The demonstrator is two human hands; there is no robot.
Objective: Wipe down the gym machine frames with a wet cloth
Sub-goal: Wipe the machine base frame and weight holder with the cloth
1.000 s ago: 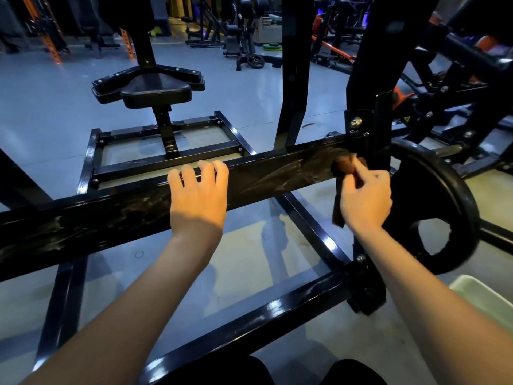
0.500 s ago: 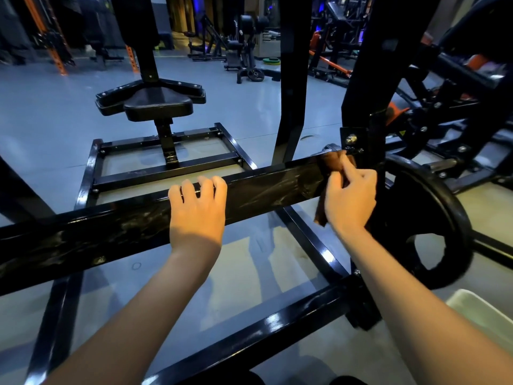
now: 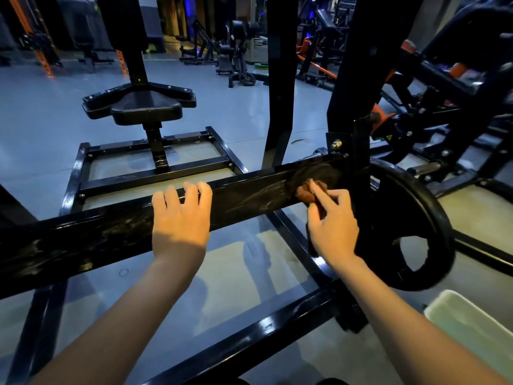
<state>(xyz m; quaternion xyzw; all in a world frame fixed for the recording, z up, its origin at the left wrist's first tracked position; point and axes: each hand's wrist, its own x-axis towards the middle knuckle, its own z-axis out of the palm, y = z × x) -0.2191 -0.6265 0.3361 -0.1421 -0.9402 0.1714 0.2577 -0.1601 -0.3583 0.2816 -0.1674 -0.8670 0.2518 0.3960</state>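
a pale plastic tub (image 3: 469, 326) sits on the gym floor at the person's right, near the low base rail (image 3: 249, 337) of the machine. just beyond it, the person's left hand (image 3: 180, 218) rests on the black crossbar (image 3: 111, 240), fingers curled over its top edge to brace. the right hand (image 3: 333, 226) pinches a bunched brown cloth (image 3: 305, 191) between thumb and fingertips, the index finger laid straight across it, and presses the wad against the bar's near face, just beside the upright post (image 3: 358, 162) with its bolts. the rest of the cloth hangs down behind the palm; how much of it cannot be seen. wet streaks shine along the bar on both sides of the bracing hand.

the risks, as judged from here: the loose pinch could let the wad slip on the slick paint, and knuckles could knock the weight plate (image 3: 402, 226) that sits close to the right of the wiping hand, or catch on the bolt heads at the joint. a wet bar also gives the bracing hand a poorer hold.

farther off stand the machine's padded seat (image 3: 144, 109) and rows of other equipment in dim light.
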